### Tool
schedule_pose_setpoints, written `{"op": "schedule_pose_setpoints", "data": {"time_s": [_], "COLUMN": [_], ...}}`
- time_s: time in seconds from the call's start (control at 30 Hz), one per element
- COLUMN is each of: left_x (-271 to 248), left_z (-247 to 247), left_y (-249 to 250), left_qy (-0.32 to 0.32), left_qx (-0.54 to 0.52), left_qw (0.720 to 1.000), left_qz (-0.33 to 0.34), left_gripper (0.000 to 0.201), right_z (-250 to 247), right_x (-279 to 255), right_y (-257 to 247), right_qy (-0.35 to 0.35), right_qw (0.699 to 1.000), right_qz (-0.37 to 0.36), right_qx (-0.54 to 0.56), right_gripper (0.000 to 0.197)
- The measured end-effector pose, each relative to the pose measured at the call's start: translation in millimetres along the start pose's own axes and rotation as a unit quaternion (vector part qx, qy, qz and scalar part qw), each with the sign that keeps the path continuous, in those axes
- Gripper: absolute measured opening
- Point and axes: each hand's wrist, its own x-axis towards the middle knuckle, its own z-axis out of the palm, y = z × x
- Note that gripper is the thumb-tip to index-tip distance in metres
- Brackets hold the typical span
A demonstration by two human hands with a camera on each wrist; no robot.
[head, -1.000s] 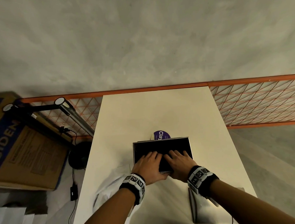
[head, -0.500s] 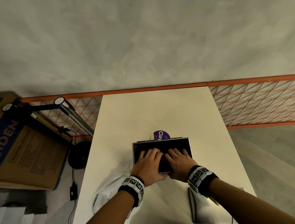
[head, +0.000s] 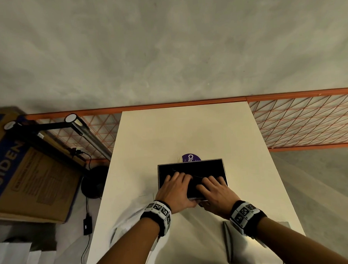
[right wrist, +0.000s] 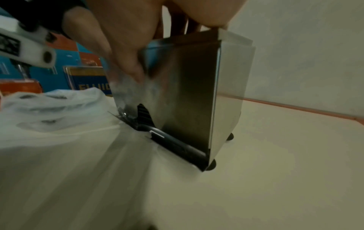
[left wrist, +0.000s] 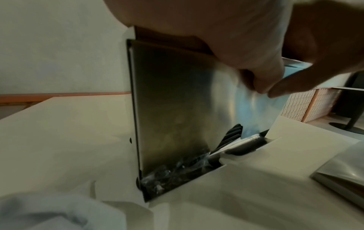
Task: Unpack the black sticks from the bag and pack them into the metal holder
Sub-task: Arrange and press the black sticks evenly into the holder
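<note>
The metal holder (head: pixel 191 161) stands upright in the middle of the table, its open top filled with black sticks (head: pixel 192 170). Both hands reach over its near wall. The fingers of my left hand (head: pixel 175 188) and right hand (head: pixel 213 188) lie fairly straight on the sticks, with the thumbs down against the front wall. In the wrist views the steel front (left wrist: pixel 173 101) (right wrist: pixel 187 93) has a slot at its foot. There plastic-wrapped black sticks (left wrist: pixel 232 137) (right wrist: pixel 173 141) show. The crumpled clear bag (head: pixel 129 219) (right wrist: pixel 49 105) lies at the near left.
A purple-lidded tub (head: pixel 190 157) sits just behind the holder. A flat metal piece (head: pixel 240 246) lies at the near right of the cream table (head: pixel 189 131). Left of the table are a cardboard box (head: pixel 21 168) and a lamp (head: pixel 85 131). An orange mesh fence (head: pixel 304 122) runs behind.
Both hands have slid a little farther over the holder's top. They have spread apart, the left hand toward the left side. The holder has stayed in place.
</note>
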Motion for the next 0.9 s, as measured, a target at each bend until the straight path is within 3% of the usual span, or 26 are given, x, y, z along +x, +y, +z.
{"op": "schedule_pose_setpoints", "data": {"time_s": [0.1,0.3,0.43,0.6,0.7,0.9], "left_x": [2.9,-1.5,-6.0,-8.2,-7.9,-10.3], "left_z": [-0.7,-2.1,-4.8,-5.7,-7.7,-10.2], "left_y": [-0.7,-1.2,0.5,4.7,5.5,6.0], "left_qy": [-0.003,0.030,-0.008,-0.026,-0.026,-0.023], "left_qx": [0.002,0.001,-0.054,-0.058,-0.074,-0.133], "left_qw": [1.000,0.999,0.998,0.997,0.996,0.990], "left_qz": [0.001,0.025,-0.013,-0.033,-0.045,-0.035], "left_gripper": [0.083,0.068,0.056,0.060,0.063,0.065], "right_z": [4.2,5.4,4.5,-0.1,-1.7,0.9], "right_x": [-4.8,1.1,5.9,4.0,0.5,4.5], "right_y": [-2.0,-4.1,-2.3,-1.9,-3.6,-7.0], "right_qy": [-0.010,-0.062,-0.090,-0.060,-0.034,-0.126], "right_qw": [1.000,0.996,0.993,0.995,0.997,0.989], "right_qz": [-0.004,0.057,0.075,0.051,0.030,0.031], "right_qx": [-0.001,0.004,0.032,0.065,0.068,0.065], "right_gripper": [0.039,0.058,0.063,0.058,0.044,0.040]}}
